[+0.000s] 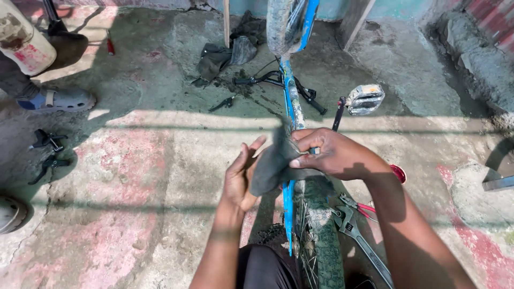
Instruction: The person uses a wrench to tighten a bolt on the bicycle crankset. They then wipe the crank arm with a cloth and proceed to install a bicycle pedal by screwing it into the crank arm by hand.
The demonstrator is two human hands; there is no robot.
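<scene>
At nine o'clock a person's sandalled foot (58,99) stands on the concrete floor (160,176), with black brake parts (47,152) lying just below it toward eight o'clock. Near the centre the left hand (241,179) is open, fingers spread and palm turned toward a dark grey rag (273,163), its fingertips touching the cloth. At the rag's right edge the right hand (334,155) is curled, pinching the rag against the blue bicycle frame (292,101), which runs from twelve o'clock down to six. A muddy tyre (321,241) lies at six o'clock, a white pedal (365,99) at one o'clock, and a wrench (356,235) with red-handled pliers (361,206) at five o'clock.
</scene>
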